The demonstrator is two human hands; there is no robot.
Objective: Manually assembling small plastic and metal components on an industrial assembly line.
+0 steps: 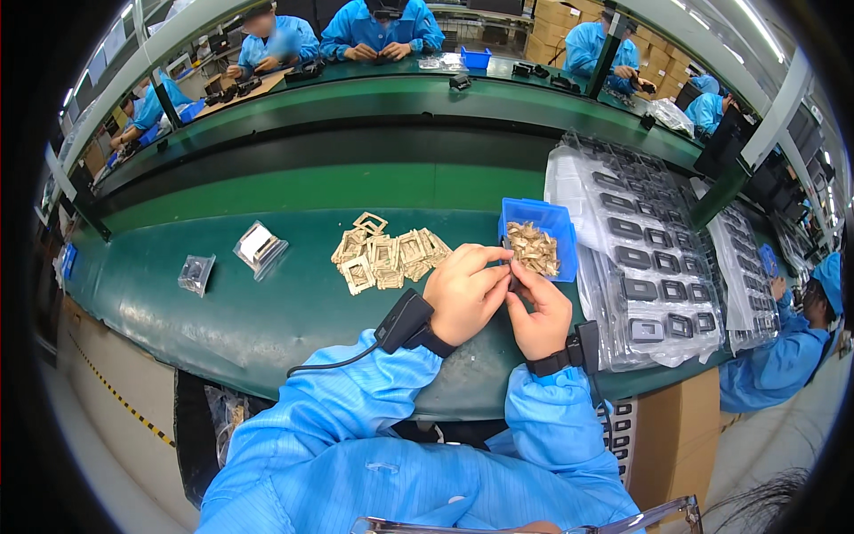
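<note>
My left hand and my right hand meet over the table, both closed, with fingertips pinching a small black part. Mostly hidden by the fingers, its full shape does not show. Just beyond my right fingers stands a blue bin holding many small tan pieces. To the left of my left hand lies a loose heap of tan rectangular frames. On the right, clear plastic trays carry rows of black rectangular frames.
Farther left on the green table lie a bag with pale flat pieces and a small clear bag. A metal post rises behind the trays. Co-workers in blue sit across and at right. A cardboard box stands below the edge.
</note>
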